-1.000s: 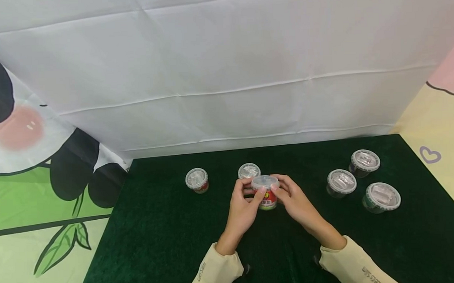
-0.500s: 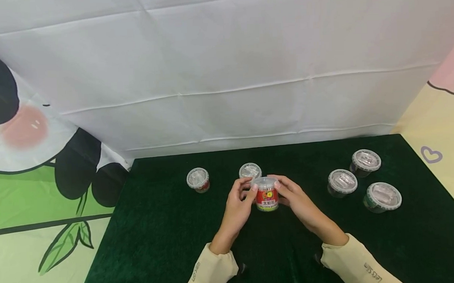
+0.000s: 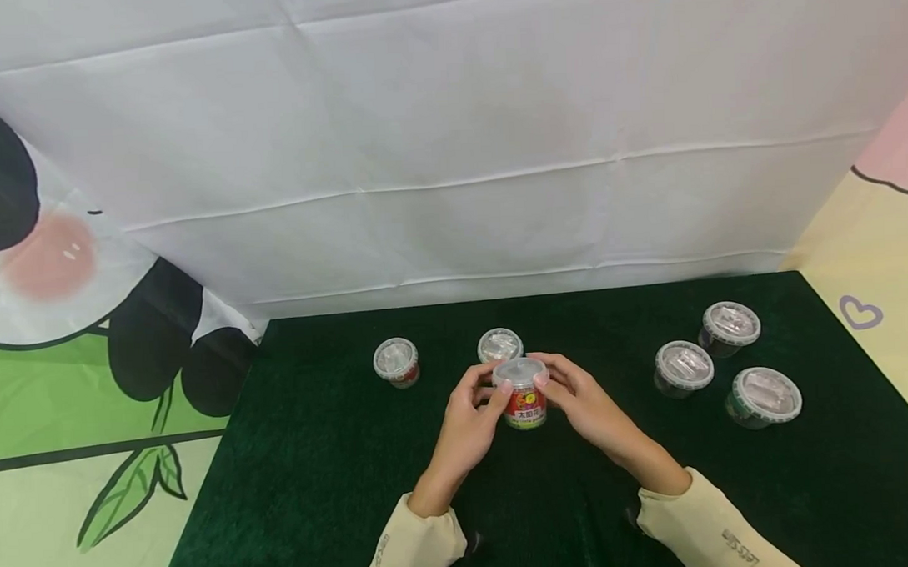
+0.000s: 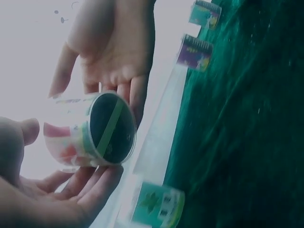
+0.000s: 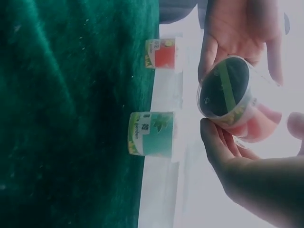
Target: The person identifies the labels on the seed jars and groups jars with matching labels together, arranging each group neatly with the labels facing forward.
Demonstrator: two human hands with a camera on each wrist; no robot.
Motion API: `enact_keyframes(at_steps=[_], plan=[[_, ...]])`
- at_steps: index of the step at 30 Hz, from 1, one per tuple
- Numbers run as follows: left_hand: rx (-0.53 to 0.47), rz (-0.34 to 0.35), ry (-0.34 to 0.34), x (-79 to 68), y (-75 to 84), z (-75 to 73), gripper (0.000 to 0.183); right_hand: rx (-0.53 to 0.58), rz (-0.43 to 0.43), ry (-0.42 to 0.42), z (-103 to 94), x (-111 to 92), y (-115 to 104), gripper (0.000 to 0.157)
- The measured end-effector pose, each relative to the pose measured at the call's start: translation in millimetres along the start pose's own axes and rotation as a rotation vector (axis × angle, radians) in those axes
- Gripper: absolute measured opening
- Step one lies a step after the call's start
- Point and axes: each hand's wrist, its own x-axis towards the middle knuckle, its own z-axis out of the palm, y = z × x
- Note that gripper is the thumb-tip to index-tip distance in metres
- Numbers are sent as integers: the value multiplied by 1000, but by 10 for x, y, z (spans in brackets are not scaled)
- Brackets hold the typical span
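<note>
Between both hands, a small lidded plastic cup (image 3: 525, 410) with a red flower label stands upright over the green cloth. My left hand (image 3: 466, 421) holds its left side, thumb in front and fingers round behind. On the opposite side my right hand (image 3: 597, 408) grips it in the same way. The clear lid faces up. Seen from below in the left wrist view, the cup's base (image 4: 113, 128) is dark with a green strip across it. Just behind the held cup stands another lidded cup (image 3: 499, 344), its lower part hidden by the hands.
Another small cup (image 3: 397, 360) with a red label stands at the back left. Off to the right are three more lidded cups: a rear one (image 3: 729, 324), a nearer one (image 3: 683, 367) and a front one (image 3: 764, 395). A white cloth backdrop (image 3: 451, 192) rises behind the green tablecloth (image 3: 318, 472).
The cup shifted slightly left and towards me, with both hands following. Its label turned to face me more fully, and both thumbs now lie on its front.
</note>
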Motion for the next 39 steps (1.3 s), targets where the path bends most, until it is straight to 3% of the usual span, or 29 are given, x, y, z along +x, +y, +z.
enact_keyframes(at_steps=[7,21,31,39], plan=[[47,12,-24,-66,8,-297,45,-26,-71,-44,145,115,-40,53],[17,62,-3,-165,-70,-933,47,-99,-190,-126,559,468,-253,53],[41,88,20,-174,-69,-1324,46,-151,-289,-194,791,766,-384,54],[69,105,29,-160,-153,-1629,48,-215,-330,-198,1006,980,-426,54]])
